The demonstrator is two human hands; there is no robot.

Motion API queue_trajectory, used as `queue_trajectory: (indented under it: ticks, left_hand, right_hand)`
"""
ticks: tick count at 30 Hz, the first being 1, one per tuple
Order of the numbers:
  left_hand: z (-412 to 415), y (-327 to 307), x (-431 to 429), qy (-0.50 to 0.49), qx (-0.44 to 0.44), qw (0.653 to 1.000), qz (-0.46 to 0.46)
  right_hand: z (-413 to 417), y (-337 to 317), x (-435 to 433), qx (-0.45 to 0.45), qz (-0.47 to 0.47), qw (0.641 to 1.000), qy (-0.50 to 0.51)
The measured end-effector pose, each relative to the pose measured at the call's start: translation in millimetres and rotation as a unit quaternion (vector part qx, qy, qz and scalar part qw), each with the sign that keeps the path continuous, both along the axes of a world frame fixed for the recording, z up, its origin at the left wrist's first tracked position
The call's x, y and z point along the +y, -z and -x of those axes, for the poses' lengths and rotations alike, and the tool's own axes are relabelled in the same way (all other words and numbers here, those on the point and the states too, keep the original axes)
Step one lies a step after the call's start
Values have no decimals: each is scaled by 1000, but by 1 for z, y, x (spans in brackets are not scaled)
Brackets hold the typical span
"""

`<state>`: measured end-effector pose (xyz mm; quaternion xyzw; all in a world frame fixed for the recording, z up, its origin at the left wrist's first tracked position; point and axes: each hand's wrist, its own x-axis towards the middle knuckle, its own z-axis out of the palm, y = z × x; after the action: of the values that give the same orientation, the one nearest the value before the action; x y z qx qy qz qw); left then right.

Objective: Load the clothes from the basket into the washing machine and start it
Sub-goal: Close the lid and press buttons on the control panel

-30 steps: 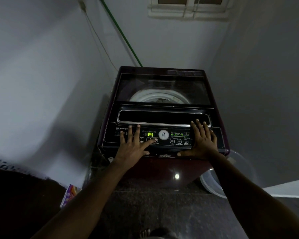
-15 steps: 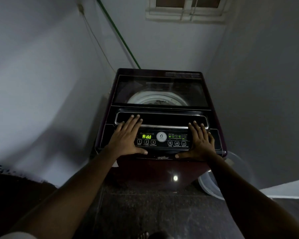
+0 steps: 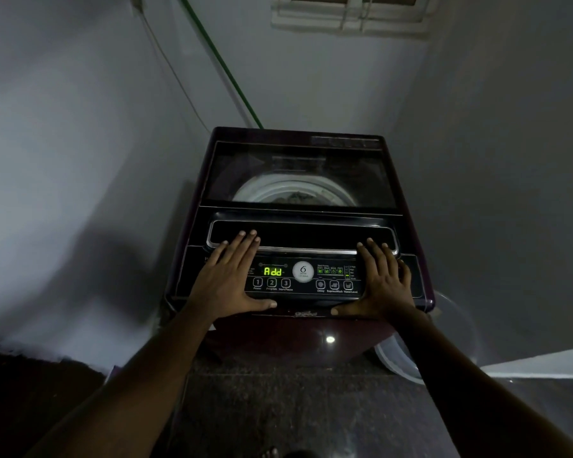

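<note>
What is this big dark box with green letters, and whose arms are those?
The camera sits on a person's head, looking down, so the arms are their own. The box is a top-loading washing machine. Through its shut see-through lid you see the white drum with some clothes inside. The green display reads "Add". The left hand and right hand lie flat on the control panel, either side of the buttons, fingers straight, holding nothing. A clear plastic tub stands beside the machine on the right.
</note>
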<state>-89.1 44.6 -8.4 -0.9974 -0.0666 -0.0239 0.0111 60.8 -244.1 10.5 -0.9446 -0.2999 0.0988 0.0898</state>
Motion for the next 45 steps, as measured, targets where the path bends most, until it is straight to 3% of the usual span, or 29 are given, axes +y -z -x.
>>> queue_trajectory:
  ticks: [45]
  left_hand:
    - [0, -3, -3, -7, -3, 1000, 20]
  right_hand:
    - [-6, 5, 1, 0, -16, 1000, 12]
